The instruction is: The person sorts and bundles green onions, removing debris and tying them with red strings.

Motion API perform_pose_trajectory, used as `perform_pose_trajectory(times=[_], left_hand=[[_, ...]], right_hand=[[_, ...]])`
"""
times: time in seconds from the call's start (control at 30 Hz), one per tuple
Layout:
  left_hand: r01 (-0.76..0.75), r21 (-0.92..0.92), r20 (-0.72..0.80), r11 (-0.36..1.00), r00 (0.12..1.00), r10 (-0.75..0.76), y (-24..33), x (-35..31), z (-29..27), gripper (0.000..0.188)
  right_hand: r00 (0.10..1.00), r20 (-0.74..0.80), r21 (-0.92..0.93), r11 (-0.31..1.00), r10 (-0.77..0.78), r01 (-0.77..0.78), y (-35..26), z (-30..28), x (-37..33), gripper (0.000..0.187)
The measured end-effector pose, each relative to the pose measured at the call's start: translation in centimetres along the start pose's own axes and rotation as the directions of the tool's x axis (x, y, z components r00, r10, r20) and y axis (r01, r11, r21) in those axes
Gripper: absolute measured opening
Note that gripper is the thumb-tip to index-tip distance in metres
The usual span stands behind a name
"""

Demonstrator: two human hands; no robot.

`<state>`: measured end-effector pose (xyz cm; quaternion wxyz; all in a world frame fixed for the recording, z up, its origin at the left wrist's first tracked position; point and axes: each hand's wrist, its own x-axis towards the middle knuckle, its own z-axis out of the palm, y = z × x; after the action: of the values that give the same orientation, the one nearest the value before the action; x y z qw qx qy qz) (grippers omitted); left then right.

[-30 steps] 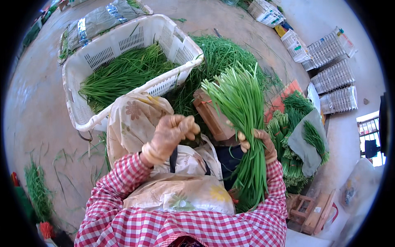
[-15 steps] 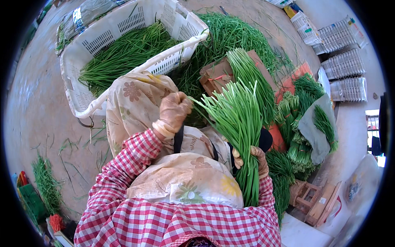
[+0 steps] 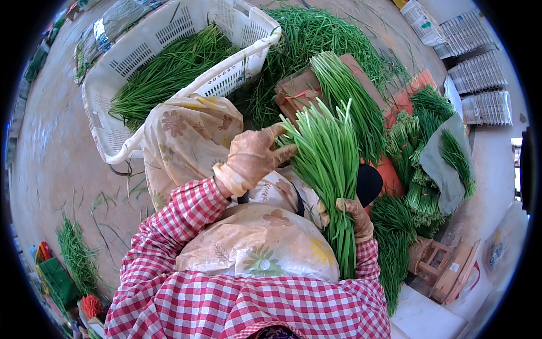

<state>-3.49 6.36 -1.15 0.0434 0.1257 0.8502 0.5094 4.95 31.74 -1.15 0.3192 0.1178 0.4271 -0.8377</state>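
Note:
A thick bunch of green chives (image 3: 326, 152) with pale cut ends stands up along my right side. My right hand (image 3: 355, 219), in a tan glove, is wrapped round its lower part. Also gloved, my left hand (image 3: 254, 157) is at the left edge of the bunch near the pale ends. Its thumb and forefinger are apart, with nothing seen between them; whether the fingertips touch the leaves I cannot tell. Beyond the bunch, another bundle of chives (image 3: 350, 107) lies across a brown cardboard piece (image 3: 300, 93).
A white plastic crate (image 3: 186, 85) holding chives stands at far left. Behind the cardboard spreads a loose green heap (image 3: 327, 34). Tied bundles (image 3: 420, 195), a grey cloth (image 3: 443, 150) and a small wooden stool (image 3: 437, 263) are at right. White crates (image 3: 477, 73) stand farther off.
My left hand has moved right and its closed fingers have spread beside the bunch. A thin strand near that hand is gone from view. My right hand keeps its hold.

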Motion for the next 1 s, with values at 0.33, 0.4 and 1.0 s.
perform_pose_trajectory(times=[0.33, 0.4, 1.0], left_hand=[[0.255, -0.341, 0.017, 0.905, 0.964, -0.266, -4.6, 1.4, 3.0, 0.018], [0.056, 0.244, -0.365, 0.968, 0.93, 0.039, -6.7, 1.6, 3.5, 0.019], [-0.008, 0.317, 0.066, 0.948, 0.998, -0.014, -2.4, -0.5, 0.3, 0.024]], right_hand=[[0.994, -0.112, -0.259, 0.966, -0.004, -0.026, -0.5, 2.6, 0.6, 0.042], [0.989, -0.138, -0.258, 0.963, 0.047, -0.082, -0.7, 2.3, 0.5, 0.041], [0.934, -0.272, -0.52, 0.852, -0.231, 0.059, 0.6, 1.4, 0.0, 0.035]])
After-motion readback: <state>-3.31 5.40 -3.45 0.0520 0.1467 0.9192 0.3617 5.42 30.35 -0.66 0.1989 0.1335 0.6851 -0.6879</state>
